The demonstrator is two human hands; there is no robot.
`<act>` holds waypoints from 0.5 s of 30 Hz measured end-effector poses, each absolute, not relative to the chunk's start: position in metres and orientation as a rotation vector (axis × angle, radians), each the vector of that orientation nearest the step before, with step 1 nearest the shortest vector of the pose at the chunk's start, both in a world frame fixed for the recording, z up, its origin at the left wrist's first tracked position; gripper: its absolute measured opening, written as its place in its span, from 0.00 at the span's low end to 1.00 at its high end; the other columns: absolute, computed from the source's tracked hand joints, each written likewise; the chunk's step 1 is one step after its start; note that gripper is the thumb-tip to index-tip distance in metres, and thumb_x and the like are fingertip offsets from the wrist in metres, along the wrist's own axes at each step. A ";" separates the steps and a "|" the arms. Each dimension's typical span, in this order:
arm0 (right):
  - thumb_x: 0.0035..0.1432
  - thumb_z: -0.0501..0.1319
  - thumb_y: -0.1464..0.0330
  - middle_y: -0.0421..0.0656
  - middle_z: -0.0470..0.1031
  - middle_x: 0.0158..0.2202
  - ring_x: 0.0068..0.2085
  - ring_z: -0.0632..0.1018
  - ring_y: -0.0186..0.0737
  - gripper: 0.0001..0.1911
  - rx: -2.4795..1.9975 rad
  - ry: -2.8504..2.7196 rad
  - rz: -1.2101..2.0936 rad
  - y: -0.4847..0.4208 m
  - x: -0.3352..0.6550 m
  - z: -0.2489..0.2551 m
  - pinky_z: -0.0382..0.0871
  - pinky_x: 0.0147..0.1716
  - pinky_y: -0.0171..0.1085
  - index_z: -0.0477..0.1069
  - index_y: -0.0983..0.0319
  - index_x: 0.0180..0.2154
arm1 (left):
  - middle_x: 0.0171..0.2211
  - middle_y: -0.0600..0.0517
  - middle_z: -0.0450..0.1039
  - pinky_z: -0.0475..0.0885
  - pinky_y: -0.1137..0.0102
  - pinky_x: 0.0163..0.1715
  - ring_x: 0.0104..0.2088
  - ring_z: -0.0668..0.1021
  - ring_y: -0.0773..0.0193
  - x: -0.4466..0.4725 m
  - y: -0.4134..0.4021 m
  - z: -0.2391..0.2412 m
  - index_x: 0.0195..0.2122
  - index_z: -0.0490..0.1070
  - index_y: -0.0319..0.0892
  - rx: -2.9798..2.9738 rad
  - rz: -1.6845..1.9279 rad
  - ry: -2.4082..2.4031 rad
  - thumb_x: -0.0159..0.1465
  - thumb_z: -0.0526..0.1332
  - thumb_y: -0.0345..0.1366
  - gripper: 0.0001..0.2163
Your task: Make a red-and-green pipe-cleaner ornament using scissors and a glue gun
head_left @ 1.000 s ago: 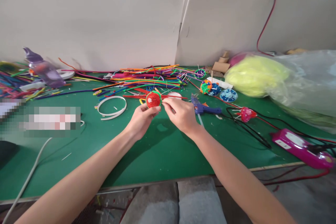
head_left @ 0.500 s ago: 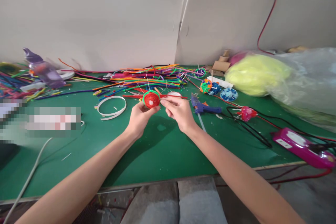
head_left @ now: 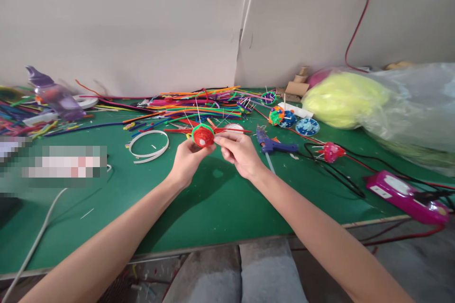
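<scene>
Above the green table (head_left: 227,220), I have the left hand (head_left: 187,161) clamped on the red, green-rimmed piece (head_left: 203,136); the right hand (head_left: 240,151), fingertips pinched together at its edge, may hold something, I cannot tell. Its body looks formed, thin sticks (head_left: 198,110) jut out; what remains is unclear.

Bare forearms (head_left: 124,232) angled forward and inward, left hand (head_left: 186,160) curled in a grip, right hand (head_left: 242,154) pinching close beside

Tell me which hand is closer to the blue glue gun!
Right. The right hand is just left of the blue glue gun; the left hand is farther left, holding the red-and-green piece.
</scene>
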State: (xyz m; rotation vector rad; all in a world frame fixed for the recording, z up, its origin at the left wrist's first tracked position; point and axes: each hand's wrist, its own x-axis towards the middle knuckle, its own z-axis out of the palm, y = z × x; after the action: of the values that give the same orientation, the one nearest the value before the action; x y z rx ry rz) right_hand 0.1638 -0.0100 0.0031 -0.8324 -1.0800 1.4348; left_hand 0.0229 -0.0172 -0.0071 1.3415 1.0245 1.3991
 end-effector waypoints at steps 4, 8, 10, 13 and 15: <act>0.43 0.67 0.66 0.31 0.61 0.12 0.14 0.59 0.24 0.09 -0.828 -1.070 1.442 -0.011 0.164 0.005 0.44 0.12 0.28 0.73 0.64 0.28 | 0.31 0.52 0.77 0.68 0.67 0.40 0.34 0.75 0.63 0.024 -0.018 -0.006 0.31 0.77 0.39 1.321 1.381 1.008 0.48 0.72 0.37 0.11; 0.43 0.67 0.68 0.30 0.60 0.12 0.14 0.58 0.23 0.08 -0.771 -1.044 1.509 -0.011 0.165 0.006 0.45 0.13 0.27 0.72 0.64 0.27 | 0.29 0.54 0.76 0.67 0.69 0.40 0.33 0.74 0.64 0.025 -0.018 -0.005 0.30 0.77 0.40 1.248 1.341 0.937 0.47 0.72 0.35 0.10; 0.43 0.66 0.69 0.29 0.58 0.11 0.13 0.57 0.22 0.07 -0.735 -1.034 1.549 -0.010 0.166 0.006 0.44 0.12 0.27 0.71 0.64 0.27 | 0.28 0.54 0.75 0.67 0.69 0.40 0.32 0.73 0.66 0.025 -0.018 -0.004 0.28 0.77 0.40 1.195 1.292 0.879 0.47 0.72 0.35 0.09; 0.44 0.65 0.69 0.28 0.57 0.10 0.12 0.54 0.22 0.07 -0.695 -1.026 1.593 -0.008 0.168 0.007 0.41 0.12 0.27 0.70 0.63 0.28 | 0.26 0.54 0.74 0.66 0.70 0.38 0.30 0.72 0.67 0.026 -0.018 -0.003 0.26 0.76 0.39 1.130 1.239 0.829 0.46 0.72 0.34 0.09; 0.44 0.65 0.69 0.27 0.56 0.10 0.12 0.53 0.22 0.06 -0.681 -1.029 1.619 -0.007 0.169 0.007 0.40 0.11 0.28 0.70 0.63 0.28 | 0.25 0.54 0.73 0.66 0.70 0.37 0.30 0.72 0.67 0.026 -0.019 -0.002 0.25 0.76 0.39 1.112 1.240 0.823 0.45 0.73 0.34 0.09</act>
State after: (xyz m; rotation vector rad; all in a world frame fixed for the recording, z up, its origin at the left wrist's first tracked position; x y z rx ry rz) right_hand 0.1690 -0.0071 0.0070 -0.6807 -1.0287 1.6190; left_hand 0.0260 -0.0186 -0.0019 1.1116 0.8230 1.2396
